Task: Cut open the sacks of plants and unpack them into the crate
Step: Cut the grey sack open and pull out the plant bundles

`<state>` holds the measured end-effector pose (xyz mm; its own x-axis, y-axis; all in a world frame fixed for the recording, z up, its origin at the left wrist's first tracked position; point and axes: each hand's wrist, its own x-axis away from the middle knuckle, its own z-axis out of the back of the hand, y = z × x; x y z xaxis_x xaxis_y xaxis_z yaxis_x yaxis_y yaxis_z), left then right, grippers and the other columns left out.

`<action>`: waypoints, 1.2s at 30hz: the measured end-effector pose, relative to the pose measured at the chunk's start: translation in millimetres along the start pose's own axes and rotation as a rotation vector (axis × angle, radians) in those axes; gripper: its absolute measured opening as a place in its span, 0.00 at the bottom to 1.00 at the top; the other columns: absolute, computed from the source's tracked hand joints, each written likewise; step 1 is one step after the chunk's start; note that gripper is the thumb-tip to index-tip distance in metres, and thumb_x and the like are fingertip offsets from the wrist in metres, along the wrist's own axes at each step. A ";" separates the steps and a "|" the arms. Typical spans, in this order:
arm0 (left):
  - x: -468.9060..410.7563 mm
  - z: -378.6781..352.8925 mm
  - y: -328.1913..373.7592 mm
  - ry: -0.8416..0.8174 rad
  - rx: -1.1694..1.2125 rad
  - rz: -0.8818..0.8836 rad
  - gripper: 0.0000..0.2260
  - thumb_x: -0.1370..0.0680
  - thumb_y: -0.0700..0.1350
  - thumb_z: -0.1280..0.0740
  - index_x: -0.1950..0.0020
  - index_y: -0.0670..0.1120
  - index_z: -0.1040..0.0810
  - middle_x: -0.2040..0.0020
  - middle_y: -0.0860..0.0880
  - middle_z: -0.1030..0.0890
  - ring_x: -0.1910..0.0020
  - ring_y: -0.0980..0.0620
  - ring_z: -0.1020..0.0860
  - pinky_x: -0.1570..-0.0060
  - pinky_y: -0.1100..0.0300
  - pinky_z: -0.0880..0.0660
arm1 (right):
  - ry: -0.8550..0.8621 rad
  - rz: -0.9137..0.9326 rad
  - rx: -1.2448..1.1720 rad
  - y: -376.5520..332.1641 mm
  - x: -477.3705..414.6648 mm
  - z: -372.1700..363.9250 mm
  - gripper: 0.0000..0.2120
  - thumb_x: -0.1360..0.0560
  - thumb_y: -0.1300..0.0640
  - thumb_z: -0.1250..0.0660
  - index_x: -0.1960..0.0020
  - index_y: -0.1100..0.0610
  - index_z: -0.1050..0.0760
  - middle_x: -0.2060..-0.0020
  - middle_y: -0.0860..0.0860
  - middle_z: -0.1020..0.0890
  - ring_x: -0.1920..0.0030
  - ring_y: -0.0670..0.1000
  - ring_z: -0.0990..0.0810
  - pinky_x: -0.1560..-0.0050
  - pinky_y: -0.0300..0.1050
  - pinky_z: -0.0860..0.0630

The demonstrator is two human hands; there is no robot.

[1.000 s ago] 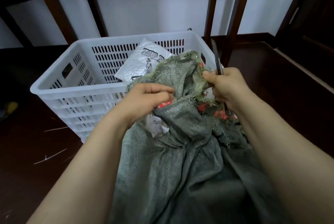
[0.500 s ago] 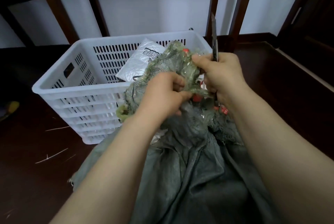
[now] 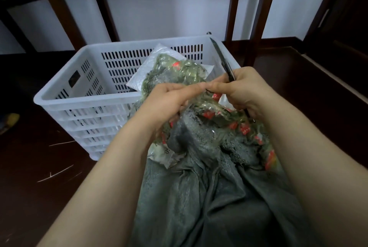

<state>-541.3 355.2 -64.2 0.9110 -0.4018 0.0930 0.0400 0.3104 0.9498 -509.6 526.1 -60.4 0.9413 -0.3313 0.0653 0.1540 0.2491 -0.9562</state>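
White slotted plastic crate (image 3: 79, 100) sits back left on the dark floor. Left hand (image 3: 169, 103) reaches in and grips a clear plastic packet of green plants with red labels (image 3: 179, 71), held over the grey-green woven sack (image 3: 199, 197) at the crate's near edge. Right hand (image 3: 245, 89) meets it fingertip to fingertip, curled round a dark-bladed knife (image 3: 221, 55) that points up.

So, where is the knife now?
The knife is right of centre in the head view, gripped by the right hand, its blade pointing up across the right rim of the white crate.

Left hand (image 3: 167, 105), right hand (image 3: 246, 89) — curled (close together).
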 end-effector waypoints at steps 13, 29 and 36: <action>-5.0 7.1 -10.6 0.232 0.241 0.025 0.14 0.22 0.48 0.33 0.65 0.42 0.23 0.75 0.50 0.24 0.79 0.56 0.31 0.77 0.69 0.31 | -0.384 0.087 0.689 -54.0 37.6 30.2 0.17 0.24 0.41 0.39 0.56 0.51 0.17 0.75 0.47 0.25 0.81 0.42 0.33 0.78 0.34 0.35; -10.9 5.9 -10.0 0.249 -0.066 -0.138 0.25 0.23 0.54 0.33 0.78 0.47 0.32 0.80 0.52 0.33 0.78 0.52 0.33 0.68 0.61 0.33 | -0.176 0.246 1.262 -62.1 42.7 -10.2 0.19 0.25 0.36 0.40 0.49 0.47 0.19 0.58 0.45 0.19 0.55 0.50 0.23 0.62 0.44 0.31; -3.5 6.4 -1.1 0.344 -0.519 -0.195 0.20 0.22 0.61 0.40 0.68 0.52 0.24 0.69 0.52 0.22 0.62 0.50 0.24 0.61 0.60 0.33 | -0.128 0.193 1.321 -68.9 48.8 -20.3 0.18 0.24 0.38 0.39 0.43 0.48 0.23 0.57 0.48 0.24 0.55 0.52 0.27 0.56 0.49 0.29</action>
<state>-547.2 350.7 -63.6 0.9429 -0.2211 -0.2491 0.3325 0.6698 0.6639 -480.4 474.3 2.9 0.9908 -0.1224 0.0572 0.1206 0.9922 0.0329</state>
